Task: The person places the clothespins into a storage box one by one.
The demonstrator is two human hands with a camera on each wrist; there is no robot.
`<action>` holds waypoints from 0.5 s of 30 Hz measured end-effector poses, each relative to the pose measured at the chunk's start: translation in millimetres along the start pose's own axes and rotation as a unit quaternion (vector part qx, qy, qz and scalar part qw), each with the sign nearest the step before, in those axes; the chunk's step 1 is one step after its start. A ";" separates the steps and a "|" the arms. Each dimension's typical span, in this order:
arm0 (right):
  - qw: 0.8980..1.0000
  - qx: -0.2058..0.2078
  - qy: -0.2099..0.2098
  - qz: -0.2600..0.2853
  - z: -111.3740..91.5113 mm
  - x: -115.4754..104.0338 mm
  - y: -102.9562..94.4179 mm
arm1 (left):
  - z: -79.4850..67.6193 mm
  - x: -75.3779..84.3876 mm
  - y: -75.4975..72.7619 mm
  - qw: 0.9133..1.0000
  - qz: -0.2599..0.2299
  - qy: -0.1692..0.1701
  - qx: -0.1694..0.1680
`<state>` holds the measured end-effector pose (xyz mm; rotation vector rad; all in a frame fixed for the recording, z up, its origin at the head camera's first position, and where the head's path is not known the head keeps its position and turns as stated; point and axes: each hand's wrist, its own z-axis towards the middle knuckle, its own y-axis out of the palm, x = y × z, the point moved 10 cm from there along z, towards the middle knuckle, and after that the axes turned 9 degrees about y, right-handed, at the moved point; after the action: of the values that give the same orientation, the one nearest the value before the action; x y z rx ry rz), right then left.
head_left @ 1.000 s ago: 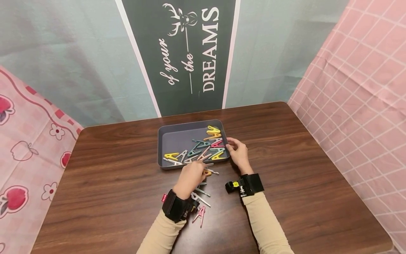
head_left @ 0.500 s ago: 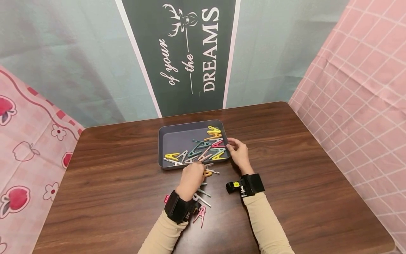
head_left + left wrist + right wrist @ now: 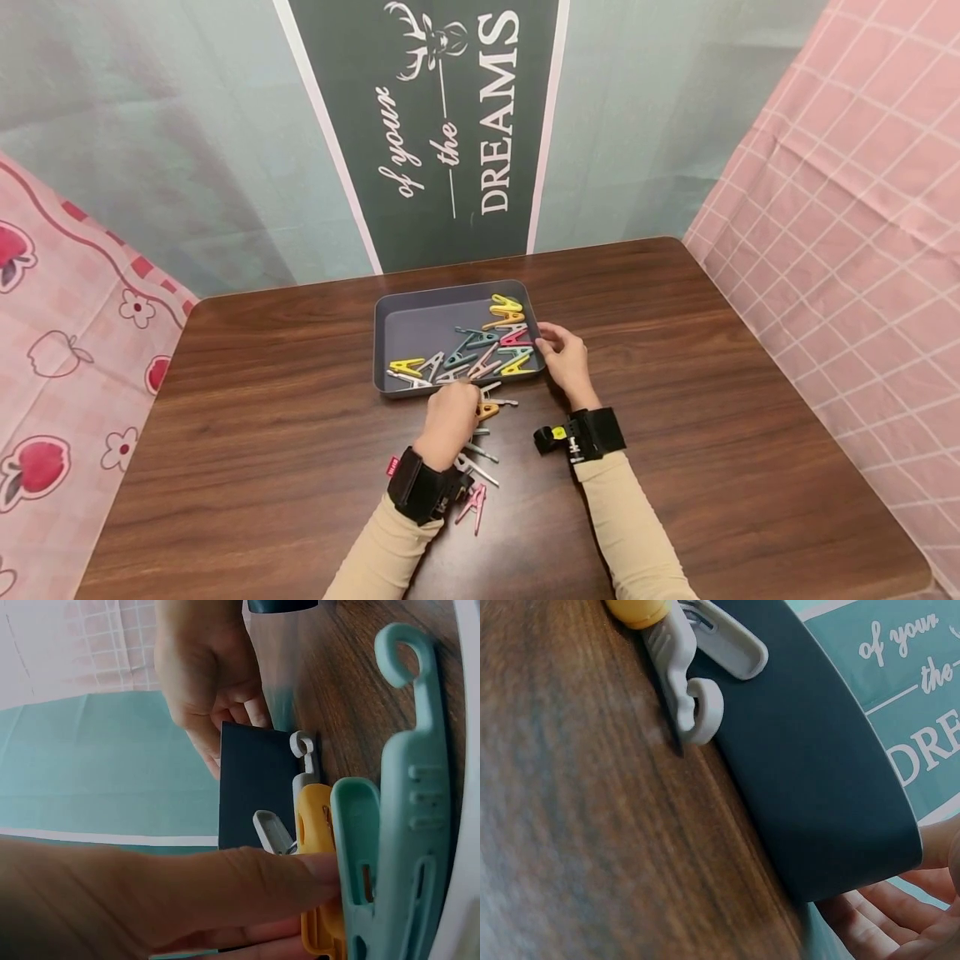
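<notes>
My left hand (image 3: 447, 423) is at the near side of the dark grey tray (image 3: 420, 332), thumb and fingers pinching an orange clothespin (image 3: 318, 817). Right beside that clothespin, close to the tray's near wall, lies a white clothespin (image 3: 676, 667) with a hooked end. A mint green clothespin (image 3: 416, 802) is just nearer than the orange one. At the tray's right end, my right hand (image 3: 567, 364) holds the wall, with its thumb at the rim and its fingers curled against the outside. Several clothespins lie in the tray, including yellow (image 3: 406, 367) and red (image 3: 514, 337) ones.
On the brown wooden table (image 3: 247, 433), a pink clothespin (image 3: 473, 507) and a white clothespin (image 3: 478, 472) lie near my left wrist. Printed cloths hang at the back and both sides.
My left hand has shifted slightly left, and the orange clothespin has moved a little with it, showing more of the white one. The right hand and tray stay in place.
</notes>
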<state>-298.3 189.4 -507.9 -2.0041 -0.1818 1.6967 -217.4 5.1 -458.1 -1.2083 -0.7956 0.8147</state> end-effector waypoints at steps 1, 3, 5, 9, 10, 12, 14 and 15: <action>1.000 0.001 -0.002 0.000 -0.1 -0.5 -0.1 | -0.1 -0.7 0.1 1.000 0.001 -0.002 -0.002; 1.000 0.001 -0.003 0.002 -0.4 -1.1 -0.2 | -0.5 -2.1 0.9 1.000 0.003 -0.006 -0.011; 1.000 0.001 -0.004 0.004 -0.6 -1.5 0.0 | -0.8 -4.1 2.2 1.000 0.005 -0.010 -0.018; 1.000 0.002 -0.007 0.004 -0.8 -2.6 -0.3 | -1.5 -7.3 4.3 0.999 -0.004 -0.016 -0.027; 1.000 0.002 -0.008 0.004 -0.8 -2.8 -0.5 | -1.6 -7.7 5.0 0.999 -0.008 -0.016 -0.029; 1.000 0.002 -0.008 0.006 -1.0 -2.8 -1.0 | -1.9 -7.5 5.5 0.999 -0.016 -0.015 -0.034; 1.000 0.002 -0.007 0.009 -1.1 -2.3 -1.3 | -2.0 -7.3 6.3 0.999 -0.019 -0.014 -0.039; 1.000 0.002 -0.006 0.009 -1.2 -1.9 -1.5 | -2.0 -7.3 6.6 0.999 -0.020 -0.014 -0.042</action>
<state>-297.2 189.6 -505.4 -1.9986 -0.1635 1.7198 -219.9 -1.1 -465.6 -1.2537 -0.8820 0.7734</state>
